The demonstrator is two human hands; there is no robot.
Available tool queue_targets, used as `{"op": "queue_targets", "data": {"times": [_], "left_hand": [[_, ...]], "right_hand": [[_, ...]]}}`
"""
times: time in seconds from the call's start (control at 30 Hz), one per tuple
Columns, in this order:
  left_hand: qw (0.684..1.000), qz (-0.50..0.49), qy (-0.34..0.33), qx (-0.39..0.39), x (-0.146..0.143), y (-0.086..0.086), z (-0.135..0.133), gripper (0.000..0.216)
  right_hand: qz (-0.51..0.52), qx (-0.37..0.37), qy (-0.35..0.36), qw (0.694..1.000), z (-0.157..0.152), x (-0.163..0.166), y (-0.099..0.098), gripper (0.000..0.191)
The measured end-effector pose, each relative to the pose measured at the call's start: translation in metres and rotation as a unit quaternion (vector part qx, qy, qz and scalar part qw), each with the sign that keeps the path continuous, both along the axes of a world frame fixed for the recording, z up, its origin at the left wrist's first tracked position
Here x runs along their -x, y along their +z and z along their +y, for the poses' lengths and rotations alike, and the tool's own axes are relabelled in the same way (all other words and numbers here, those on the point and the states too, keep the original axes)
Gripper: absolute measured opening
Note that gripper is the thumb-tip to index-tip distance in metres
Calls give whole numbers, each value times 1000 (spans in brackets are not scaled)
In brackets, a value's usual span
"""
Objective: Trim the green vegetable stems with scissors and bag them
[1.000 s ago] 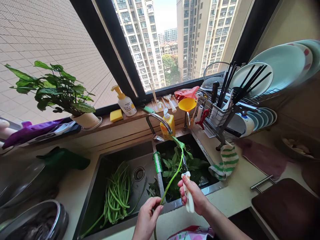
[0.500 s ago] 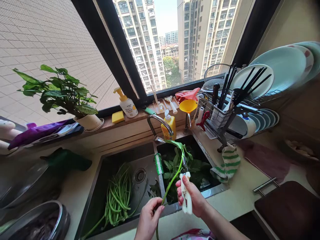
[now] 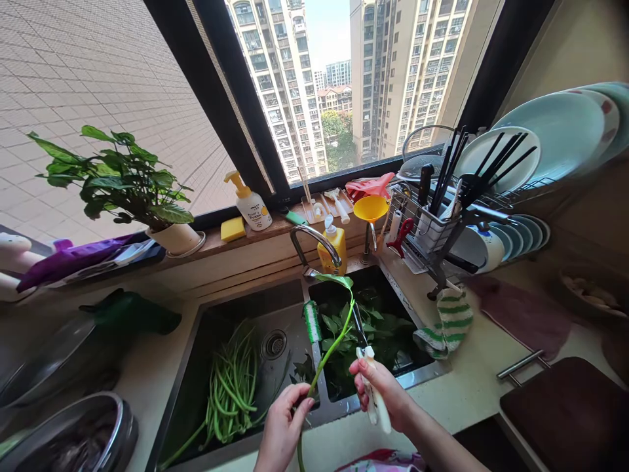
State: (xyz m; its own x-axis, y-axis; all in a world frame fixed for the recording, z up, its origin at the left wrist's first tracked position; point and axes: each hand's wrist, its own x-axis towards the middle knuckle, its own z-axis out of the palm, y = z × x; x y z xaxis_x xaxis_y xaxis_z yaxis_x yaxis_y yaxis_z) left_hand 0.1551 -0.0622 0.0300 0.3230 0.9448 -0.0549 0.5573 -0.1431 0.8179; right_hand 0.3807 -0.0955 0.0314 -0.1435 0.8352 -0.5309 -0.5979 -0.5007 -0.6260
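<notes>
A long green plant stem [image 3: 331, 351] is pinched between the thumb and fingers of my left hand [image 3: 285, 419], at the front edge of the sink. It slants up over the divider and carries a leaf [image 3: 339, 280] at its bent tip. My right hand [image 3: 386, 387] is closed round white-handled pruning shears [image 3: 376, 406]. Their metal blades point up, just right of the stem's upper part; whether they touch it I cannot tell. Below, dark leafy greens [image 3: 388, 328] fill much of the right basin. A heap of bare green stems [image 3: 230, 396] lies in the left basin.
A green-wrapped object [image 3: 312, 321] lies on the sink divider beneath the faucet [image 3: 317, 236]. A yellow soap bottle [image 3: 331, 249] stands behind it. To the right are a striped cloth [image 3: 449, 321] and a dish rack [image 3: 437, 242]; a metal pot [image 3: 118, 426] sits at left.
Both hands have shifted: the left slightly left, the right slightly right and down. The shears have moved away from the stem's top, and fewer leaves hang there now.
</notes>
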Motion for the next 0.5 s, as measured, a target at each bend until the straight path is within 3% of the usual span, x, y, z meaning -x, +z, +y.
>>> {"op": "queue_targets", "data": {"times": [0.3,0.5], "left_hand": [[1000,16,-16,10,9,3,3,29],[998,-9,36,48,16,1,2,26]], "right_hand": [[-128,-47,42,990,-2,-14,-13,53],[-147,-19,32,988,-11,-11,-17,57]]}}
